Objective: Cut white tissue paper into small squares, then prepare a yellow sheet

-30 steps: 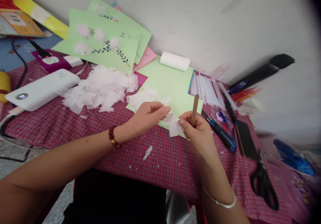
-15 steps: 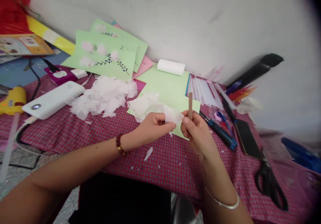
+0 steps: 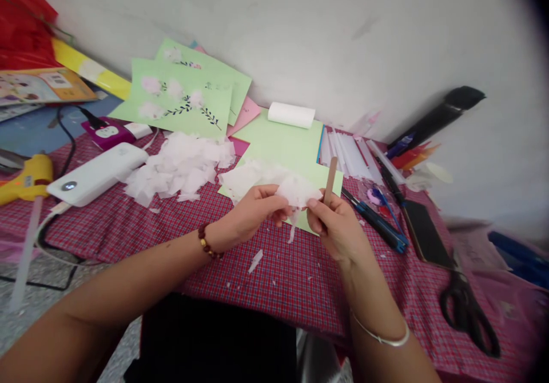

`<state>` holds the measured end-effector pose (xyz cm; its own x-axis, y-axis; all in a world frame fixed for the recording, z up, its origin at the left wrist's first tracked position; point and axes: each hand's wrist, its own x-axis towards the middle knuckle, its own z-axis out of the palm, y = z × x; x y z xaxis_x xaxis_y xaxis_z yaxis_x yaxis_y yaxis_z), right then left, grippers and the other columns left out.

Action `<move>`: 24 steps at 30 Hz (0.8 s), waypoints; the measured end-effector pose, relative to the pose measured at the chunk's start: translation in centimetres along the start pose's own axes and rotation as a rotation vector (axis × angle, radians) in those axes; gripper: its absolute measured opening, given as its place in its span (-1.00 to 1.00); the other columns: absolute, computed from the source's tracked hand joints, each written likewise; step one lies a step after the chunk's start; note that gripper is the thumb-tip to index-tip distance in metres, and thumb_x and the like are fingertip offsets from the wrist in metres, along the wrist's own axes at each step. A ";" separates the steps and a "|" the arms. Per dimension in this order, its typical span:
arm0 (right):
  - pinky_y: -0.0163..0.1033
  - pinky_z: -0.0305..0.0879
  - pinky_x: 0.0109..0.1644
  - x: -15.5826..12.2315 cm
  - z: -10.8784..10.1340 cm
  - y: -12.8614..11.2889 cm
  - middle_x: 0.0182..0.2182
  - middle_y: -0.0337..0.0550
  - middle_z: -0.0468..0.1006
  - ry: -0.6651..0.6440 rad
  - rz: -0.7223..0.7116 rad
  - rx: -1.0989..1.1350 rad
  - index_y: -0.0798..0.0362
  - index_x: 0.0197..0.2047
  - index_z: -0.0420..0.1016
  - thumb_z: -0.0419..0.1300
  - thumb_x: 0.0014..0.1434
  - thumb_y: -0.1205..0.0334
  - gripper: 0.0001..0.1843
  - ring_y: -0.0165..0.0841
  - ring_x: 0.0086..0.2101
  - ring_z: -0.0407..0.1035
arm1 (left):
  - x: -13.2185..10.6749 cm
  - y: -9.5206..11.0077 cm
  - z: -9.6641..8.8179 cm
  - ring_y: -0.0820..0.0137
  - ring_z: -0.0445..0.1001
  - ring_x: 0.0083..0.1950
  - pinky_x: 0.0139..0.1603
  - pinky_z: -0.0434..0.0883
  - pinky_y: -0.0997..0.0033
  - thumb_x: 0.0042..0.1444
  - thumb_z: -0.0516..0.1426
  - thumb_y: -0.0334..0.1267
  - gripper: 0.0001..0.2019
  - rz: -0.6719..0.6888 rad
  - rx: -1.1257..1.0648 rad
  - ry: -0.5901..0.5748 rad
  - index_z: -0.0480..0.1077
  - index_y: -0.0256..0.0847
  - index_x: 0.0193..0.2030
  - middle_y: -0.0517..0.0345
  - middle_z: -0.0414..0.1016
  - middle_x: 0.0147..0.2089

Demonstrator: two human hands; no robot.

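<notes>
A piece of white tissue paper (image 3: 298, 191) is stretched between my two hands. My left hand (image 3: 259, 206) pinches its left edge, thumb against fingers. The right edge is between thumb and fingers of my right hand (image 3: 337, 217), which also keeps a flat wooden stick (image 3: 331, 178) upright against the fingers. A thin torn strip (image 3: 292, 232) dangles below the tissue. Behind my hands, more white tissue (image 3: 242, 180) lies on a light green sheet (image 3: 295, 148). To the left is a heap of torn tissue pieces (image 3: 180, 163).
Green cards with tissue flowers (image 3: 182, 100) lean at the wall near a white roll (image 3: 291, 115). At left are a white power bank (image 3: 96, 174) and a yellow glue gun (image 3: 32, 180). A blue-black cutter (image 3: 377, 223), a phone (image 3: 424, 231) and black scissors (image 3: 467, 314) lie at right.
My left hand has shifted its hold on the tissue, which now spreads wider between both hands. The wooden stick leans more to the right, and a strip now dangles beneath.
</notes>
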<state>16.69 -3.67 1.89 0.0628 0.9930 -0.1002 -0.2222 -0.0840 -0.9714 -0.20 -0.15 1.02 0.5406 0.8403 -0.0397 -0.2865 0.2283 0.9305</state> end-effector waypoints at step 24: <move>-0.36 -0.27 -0.63 0.2 -0.2 0.9 -0.81 -0.49 0.19 -0.050 0.043 0.099 0.02 -0.45 0.31 0.32 0.03 0.12 -0.74 -0.58 -0.75 -0.09 | 0.6 -0.8 -0.6 0.49 0.40 -0.49 -0.37 0.43 0.45 -0.12 0.21 -0.32 -0.91 0.057 -0.228 -0.061 0.47 -0.32 -0.50 0.17 0.43 -0.55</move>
<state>16.73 -3.57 0.97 0.0032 0.9917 -0.1284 -0.3186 -0.1207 -0.9402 -0.13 0.42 0.06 0.5631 0.8254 0.0395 -0.4854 0.2917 0.8242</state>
